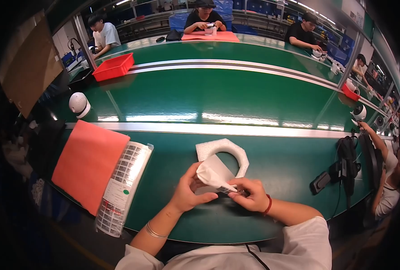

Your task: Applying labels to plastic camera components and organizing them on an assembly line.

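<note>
Near the table's front edge, both hands are on a white piece (pixel 211 175) with a rounded end and a flat pale panel. Its exact kind is unclear. My left hand (pixel 186 191) supports it from the left, fingers curled behind it and thumb stretched along the near side. With thumb and fingers pinched, my right hand (pixel 253 196) grips its lower right end, where a small dark-marked edge shows. Just beyond lies a curved white foam packing piece (pixel 238 153), partly covered by the held piece.
An orange sheet (pixel 92 162) and a printed label sheet (pixel 123 184) lie at left. A white dome camera (pixel 79 105) and a red bin (pixel 113 66) stand beyond. Black adapters with cables (pixel 344 166) lie at right. A co-worker's arm (pixel 376 139) reaches in there; others sit across the green line.
</note>
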Demonstrator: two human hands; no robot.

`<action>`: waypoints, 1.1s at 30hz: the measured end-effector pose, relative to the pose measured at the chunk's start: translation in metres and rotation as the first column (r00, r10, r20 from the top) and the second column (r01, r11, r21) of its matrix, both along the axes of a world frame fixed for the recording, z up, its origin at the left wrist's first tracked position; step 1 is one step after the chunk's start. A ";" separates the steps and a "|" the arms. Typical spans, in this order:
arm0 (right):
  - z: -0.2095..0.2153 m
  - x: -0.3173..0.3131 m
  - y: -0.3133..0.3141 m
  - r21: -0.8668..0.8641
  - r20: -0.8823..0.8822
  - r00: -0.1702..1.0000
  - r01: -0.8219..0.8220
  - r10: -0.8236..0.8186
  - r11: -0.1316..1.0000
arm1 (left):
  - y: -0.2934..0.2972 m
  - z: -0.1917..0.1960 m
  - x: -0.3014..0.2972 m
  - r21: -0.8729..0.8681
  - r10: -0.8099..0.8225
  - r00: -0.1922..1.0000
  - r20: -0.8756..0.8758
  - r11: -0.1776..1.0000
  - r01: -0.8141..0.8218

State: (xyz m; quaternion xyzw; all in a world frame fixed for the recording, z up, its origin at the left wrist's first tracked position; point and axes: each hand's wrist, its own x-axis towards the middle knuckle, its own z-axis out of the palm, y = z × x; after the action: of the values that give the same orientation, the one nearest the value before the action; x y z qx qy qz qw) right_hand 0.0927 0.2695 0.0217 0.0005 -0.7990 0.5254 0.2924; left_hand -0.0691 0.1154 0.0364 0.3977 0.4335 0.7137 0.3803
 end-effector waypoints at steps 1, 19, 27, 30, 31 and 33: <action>0.002 0.000 0.000 0.039 0.028 1.000 -0.012 0.011 0.999 | -0.001 0.002 0.000 0.001 0.002 1.000 -0.001 1.000 -0.002; 0.002 -0.001 0.000 0.291 -0.063 0.998 0.002 0.017 0.957 | 0.002 0.003 -0.002 0.008 0.098 0.995 0.012 0.995 -0.098; 0.004 -0.001 -0.003 0.214 -0.014 1.000 0.013 -0.010 0.977 | -0.003 0.001 0.001 0.002 -0.038 0.998 0.058 0.999 0.038; 0.006 -0.001 -0.003 0.236 -0.001 1.000 0.001 -0.001 0.972 | -0.007 -0.003 0.002 -0.011 -0.001 0.998 0.068 1.000 0.002; 0.006 0.000 -0.004 0.239 0.014 1.000 -0.008 0.005 0.971 | -0.008 -0.005 0.001 -0.008 0.002 0.998 0.068 1.000 -0.001; 0.007 0.000 -0.004 0.244 0.027 1.000 -0.021 0.014 0.970 | -0.008 -0.008 0.000 0.032 -0.017 0.999 0.033 0.999 0.016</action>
State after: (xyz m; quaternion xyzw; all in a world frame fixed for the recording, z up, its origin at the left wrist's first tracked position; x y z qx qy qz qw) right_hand 0.0926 0.2659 0.0288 0.0368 -0.8612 0.4257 0.2753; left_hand -0.0696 0.1075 0.0279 0.3954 0.4125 0.7238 0.3867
